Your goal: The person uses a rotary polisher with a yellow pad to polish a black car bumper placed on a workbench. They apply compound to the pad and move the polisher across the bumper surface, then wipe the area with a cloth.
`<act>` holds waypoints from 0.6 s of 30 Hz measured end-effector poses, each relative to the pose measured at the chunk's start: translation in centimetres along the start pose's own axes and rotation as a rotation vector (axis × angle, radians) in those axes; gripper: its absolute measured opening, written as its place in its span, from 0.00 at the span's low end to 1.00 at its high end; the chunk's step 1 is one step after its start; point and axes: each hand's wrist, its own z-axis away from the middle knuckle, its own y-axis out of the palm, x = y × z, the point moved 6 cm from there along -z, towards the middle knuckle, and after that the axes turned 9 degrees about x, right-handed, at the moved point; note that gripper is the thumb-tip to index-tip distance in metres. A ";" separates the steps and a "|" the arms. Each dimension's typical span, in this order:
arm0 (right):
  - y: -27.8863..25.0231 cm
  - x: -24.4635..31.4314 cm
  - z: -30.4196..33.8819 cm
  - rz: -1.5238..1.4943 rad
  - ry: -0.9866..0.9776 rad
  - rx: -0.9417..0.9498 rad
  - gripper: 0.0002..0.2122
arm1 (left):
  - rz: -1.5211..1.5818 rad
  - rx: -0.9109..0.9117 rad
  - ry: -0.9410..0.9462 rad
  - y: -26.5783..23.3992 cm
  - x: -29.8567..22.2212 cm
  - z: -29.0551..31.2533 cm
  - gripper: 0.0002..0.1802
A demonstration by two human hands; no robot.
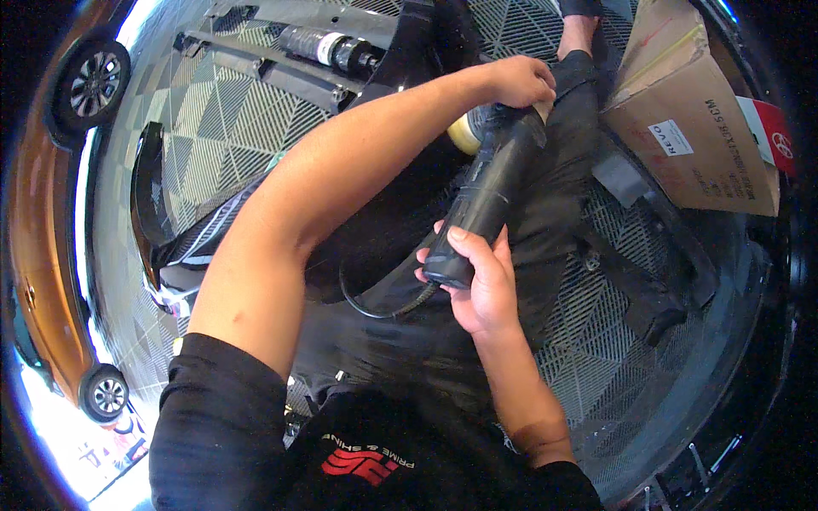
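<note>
Held across my lap is a black corded polisher (481, 200), tilted with its head away from me. A pale yellow round pad (463, 134) shows on the left side of its head. My left hand (521, 83) reaches far forward and is closed over the head end; its fingertips are partly hidden. My right hand (479, 277) wraps round the rear end of the body, thumb on top. From that end a black cord (388, 313) curves off to the left. Under the pad lies a dark panel, mostly hidden by my left arm.
A cardboard box (682, 119) stands at the far right. Grey car parts with a black-and-clear bottle (319, 47) lie ahead at left. A black trim piece (149, 204) lies left. An orange car (43, 213) stands at the left rim. Grey tiles (588, 375) cover the floor.
</note>
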 end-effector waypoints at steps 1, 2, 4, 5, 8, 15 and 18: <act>0.3 -1.0 0.5 -0.010 0.004 0.003 0.19 | 0.002 0.017 0.014 0.5 -0.2 0.9 0.24; 0.6 -2.0 0.9 -0.019 0.006 0.014 0.19 | -0.003 0.024 0.020 0.7 0.0 1.7 0.24; 0.6 -4.1 1.4 -0.024 0.015 -0.005 0.20 | -0.037 0.069 0.036 1.6 -0.5 3.1 0.25; 0.8 -4.7 1.6 -0.034 0.033 0.012 0.18 | -0.050 0.085 0.040 2.3 -0.9 3.8 0.25; 0.9 -7.4 2.6 -0.072 0.049 0.022 0.15 | -0.147 0.074 0.056 3.9 -1.1 6.0 0.24; 2.0 -11.8 5.0 -0.109 0.119 0.046 0.13 | -0.174 0.065 0.040 5.7 -1.9 11.5 0.22; 2.7 -13.5 5.5 -0.139 0.182 0.075 0.14 | -0.191 0.022 0.102 6.1 -2.3 14.0 0.19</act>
